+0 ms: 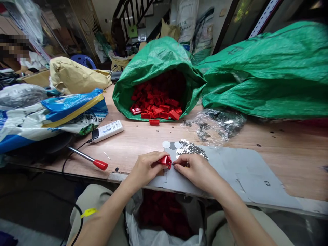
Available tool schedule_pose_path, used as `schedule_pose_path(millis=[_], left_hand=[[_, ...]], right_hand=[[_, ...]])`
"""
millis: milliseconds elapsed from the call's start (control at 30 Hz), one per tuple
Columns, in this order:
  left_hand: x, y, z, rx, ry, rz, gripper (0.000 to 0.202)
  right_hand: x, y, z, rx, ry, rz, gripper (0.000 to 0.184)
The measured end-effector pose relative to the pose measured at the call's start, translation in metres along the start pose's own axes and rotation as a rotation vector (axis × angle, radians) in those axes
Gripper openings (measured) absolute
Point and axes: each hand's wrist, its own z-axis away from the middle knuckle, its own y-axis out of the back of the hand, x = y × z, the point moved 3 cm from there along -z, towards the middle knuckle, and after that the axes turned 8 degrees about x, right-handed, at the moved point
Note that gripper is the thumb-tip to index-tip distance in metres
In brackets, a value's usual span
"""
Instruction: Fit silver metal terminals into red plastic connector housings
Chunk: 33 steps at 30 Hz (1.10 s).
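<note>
A red plastic piece is pinched in the left hand near the bench's front edge. The right hand grips a slim piece, mostly hidden; beyond, wood surface stretches right, out of view.

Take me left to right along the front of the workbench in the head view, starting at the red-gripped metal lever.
Red-gripped metal lever → bare left hand → glossy red plastic piece → bare right hand → small dark ring on the flat grey sheet.
</note>
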Motion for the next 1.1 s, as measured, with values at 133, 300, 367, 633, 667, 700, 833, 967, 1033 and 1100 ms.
schedule_pose_path(millis=[133, 300, 367, 633, 667, 700, 833, 967, 1033, 1100], left_hand=[[0.002, -0.001, -0.001, -0.011, -0.011, 0.019, 0.027], [0.002, -0.001, -0.001, 0.001, 0.01, 0.005, 0.027], [0.0, -0.001, -0.001, 0.009, 0.022, 0.006, 0.028], [-0.003, -0.001, 0.0, 0.011, 0.032, 0.023, 0.03], [-0.002, -0.001, 0.0, 0.006, 0.029, 0.023, 0.029], [-0.001, -0.001, -0.001, 0.0, 0.025, 0.024, 0.028], [0.003, -0.001, -0.002, -0.009, 0.01, 0.026, 0.023], [0.004, -0.001, -0.003, -0.017, -0.006, 0.016, 0.022], [0.004, -0.001, -0.003, -0.006, -0.003, 0.01, 0.023], [0.002, -0.001, -0.002, 0.008, 0.007, 0.004, 0.025]], right_hand=[[-0.006, -0.004, 0.002, 0.051, 0.016, 0.114, 0.017], [-0.004, -0.005, 0.001, 0.041, 0.026, 0.06, 0.017], [0.0, -0.004, -0.001, -0.013, 0.004, -0.027, 0.016], [-0.001, -0.002, 0.001, -0.015, -0.014, 0.029, 0.016], [-0.003, -0.003, 0.002, -0.003, -0.016, 0.062, 0.016], [-0.004, -0.004, 0.003, 0.012, -0.018, 0.101, 0.016], [-0.013, -0.008, 0.003, 0.037, 0.002, 0.265, 0.017], [-0.018, -0.009, 0.002, 0.046, 0.012, 0.322, 0.019], [-0.016, -0.008, 0.001, 0.041, 0.009, 0.27, 0.018], [-0.012, -0.006, -0.001, 0.021, 0.0, 0.182, 0.016]])
